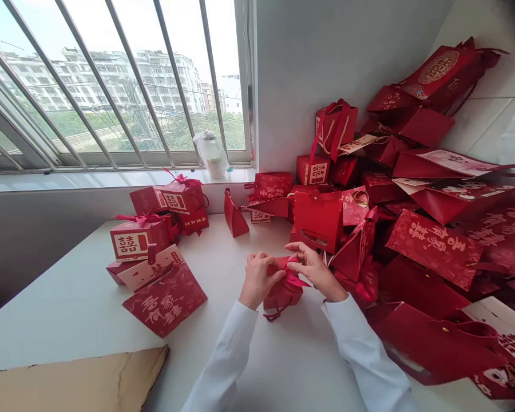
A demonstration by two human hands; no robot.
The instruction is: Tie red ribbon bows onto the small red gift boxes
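A small red gift box stands on the white table in front of me, with a bright pink ribbon on its top. My left hand is at the box's left side, thumb and fingers pinched together at the ribbon. From the right, my right hand reaches over the box and pinches the ribbon between thumb and fingers. A dark red cord hangs at the box's near lower edge. Both hands cover part of the box top, so the shape of the bow is partly hidden.
A tall heap of red gift boxes and bags fills the right side. Several ribboned boxes and a dark red bag sit at the left. Cardboard lies near left; a bagged jar stands on the windowsill.
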